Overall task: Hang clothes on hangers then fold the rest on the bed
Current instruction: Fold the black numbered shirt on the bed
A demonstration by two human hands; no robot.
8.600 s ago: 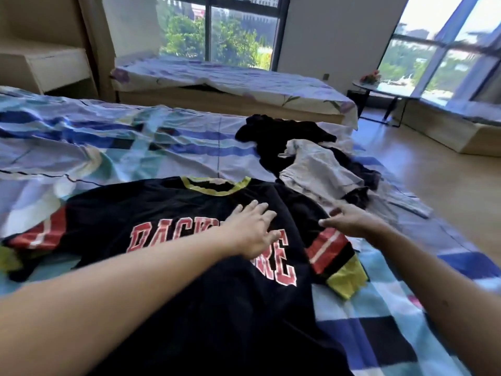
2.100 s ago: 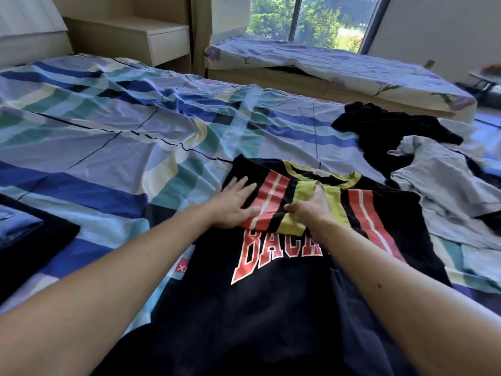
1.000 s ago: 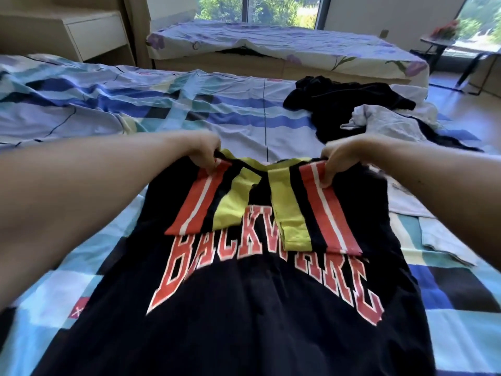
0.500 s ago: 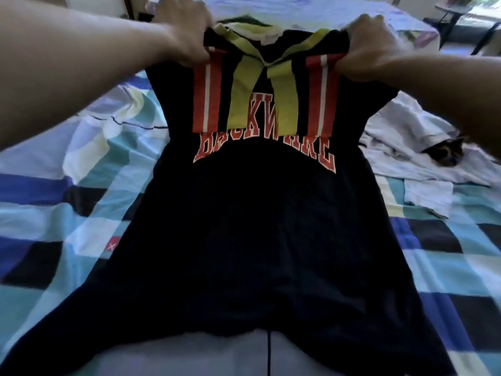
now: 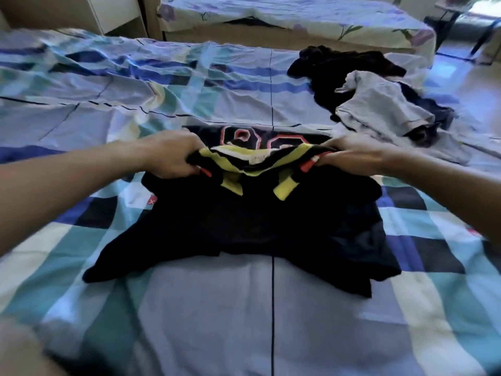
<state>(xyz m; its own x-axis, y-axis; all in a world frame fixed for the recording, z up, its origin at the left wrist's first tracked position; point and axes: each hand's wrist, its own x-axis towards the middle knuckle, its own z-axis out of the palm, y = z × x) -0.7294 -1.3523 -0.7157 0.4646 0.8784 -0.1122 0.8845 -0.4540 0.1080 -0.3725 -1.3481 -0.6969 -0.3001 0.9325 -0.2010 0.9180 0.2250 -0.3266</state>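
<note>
Black shirt (image 5: 271,229) doubled over on the bed (image 5: 244,321)
Yellow-trimmed collar end raised above its dark body, mid-bed; grey garment (image 5: 379,107) and black garment (image 5: 339,66) crumpled together toward the far right edge.

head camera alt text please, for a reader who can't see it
A person's left hand and right hand each grip the collar end of a black jersey with yellow and red trim, the rest of it lying on a blue checked bedspread. A heap of dark and grey clothes lies farther off to the right.
</note>
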